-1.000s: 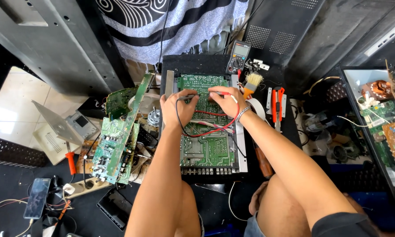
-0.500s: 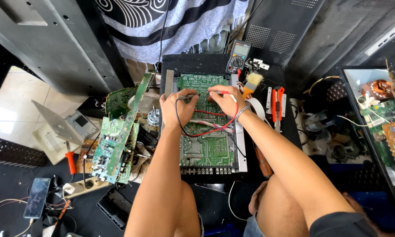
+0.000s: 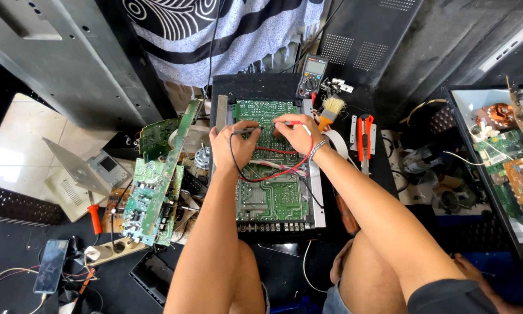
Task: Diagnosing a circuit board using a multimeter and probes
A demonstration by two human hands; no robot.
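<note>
Dark cluttered floor holds a green circuit board (image 3: 273, 192) where the left hand (image 3: 233, 145) pinches a black probe (image 3: 245, 131) and the right hand (image 3: 296, 132) pinches a red probe (image 3: 292, 123), meter (image 3: 312, 75) and brush (image 3: 330, 110) just beyond.

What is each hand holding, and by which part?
Left hand grips the slim black test probe by its handle; right hand pinches the slim red test probe likewise.
</note>
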